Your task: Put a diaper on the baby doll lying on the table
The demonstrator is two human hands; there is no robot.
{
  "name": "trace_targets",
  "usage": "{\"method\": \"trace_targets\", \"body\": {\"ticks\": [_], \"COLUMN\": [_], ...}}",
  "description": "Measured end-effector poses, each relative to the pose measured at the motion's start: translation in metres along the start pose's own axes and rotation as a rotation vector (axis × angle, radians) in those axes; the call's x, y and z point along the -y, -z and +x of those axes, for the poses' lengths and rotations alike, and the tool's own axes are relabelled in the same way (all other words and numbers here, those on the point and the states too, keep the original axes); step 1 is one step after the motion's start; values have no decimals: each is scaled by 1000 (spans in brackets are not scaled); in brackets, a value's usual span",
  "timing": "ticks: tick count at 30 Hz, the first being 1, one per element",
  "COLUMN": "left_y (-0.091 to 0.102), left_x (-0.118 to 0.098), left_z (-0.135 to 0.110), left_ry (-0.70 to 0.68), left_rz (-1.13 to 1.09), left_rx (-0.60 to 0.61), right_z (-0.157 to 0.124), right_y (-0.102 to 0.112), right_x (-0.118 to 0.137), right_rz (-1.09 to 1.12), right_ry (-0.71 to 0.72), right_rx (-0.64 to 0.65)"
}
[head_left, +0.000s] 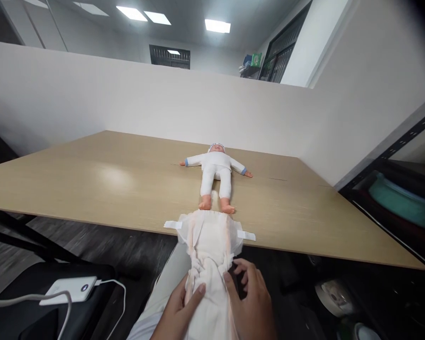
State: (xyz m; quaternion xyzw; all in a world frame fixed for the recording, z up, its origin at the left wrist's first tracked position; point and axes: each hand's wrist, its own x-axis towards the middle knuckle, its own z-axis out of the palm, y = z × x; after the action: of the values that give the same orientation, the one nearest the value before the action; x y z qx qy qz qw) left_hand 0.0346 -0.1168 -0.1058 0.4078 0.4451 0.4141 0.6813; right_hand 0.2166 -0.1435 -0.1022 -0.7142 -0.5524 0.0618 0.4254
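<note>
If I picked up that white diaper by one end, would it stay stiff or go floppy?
Probably floppy: the diaper is creased and bunched in the middle. It's likely light for its size, since it looks soft and thin-edged. Its white tabs might flap, because they stick out unfastened.

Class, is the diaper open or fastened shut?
The diaper is open: both white tapes stick out sideways, unfastened, and it is spread wide between them, though bunched lower down.

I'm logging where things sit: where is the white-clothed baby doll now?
In the head view, the white-clothed baby doll lies near the centre on the light-brown table, feet toward the open white diaper at the near edge.
</note>
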Motion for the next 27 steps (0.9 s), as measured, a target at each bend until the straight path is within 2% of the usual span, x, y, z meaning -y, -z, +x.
{"method": "trace_targets", "body": {"ticks": [2,3,7,11,14,17,20,23,25,27], "left_y": [1,2,9,25,41,51,48,38,29,18], "left_x": [2,3,8,4,-18,-58,-101,-133,-145,-153], "left_z": [-1,-1,4,7,12,29,72,138,184,223], "left_ry": [-4,-15,-61,-111,-209,-399,-716,-1002,-1032,-1054], "left_rz": [23,48,199,408,765,1084,1174,1294,1428,1543], "left_rx": [0,8,73,135,112,71,-9,-47,24,206], "right_z": [8,15,48,80,92,96,97,100,102,104], "right_y": [2,1,-14,-46,-61,-63,-59,-55,-53,-50], "right_x": [6,12,38,41,32,25,24,25,26,26], "right_rz": [-26,-30,-62,-174,-234,-244,-246,-251,-249,-240], "right_ry": [103,161,331,379,370,385,409,417,412,414], "right_rx": [-87,-80,152,357,401,408,414,429,446,459]}}
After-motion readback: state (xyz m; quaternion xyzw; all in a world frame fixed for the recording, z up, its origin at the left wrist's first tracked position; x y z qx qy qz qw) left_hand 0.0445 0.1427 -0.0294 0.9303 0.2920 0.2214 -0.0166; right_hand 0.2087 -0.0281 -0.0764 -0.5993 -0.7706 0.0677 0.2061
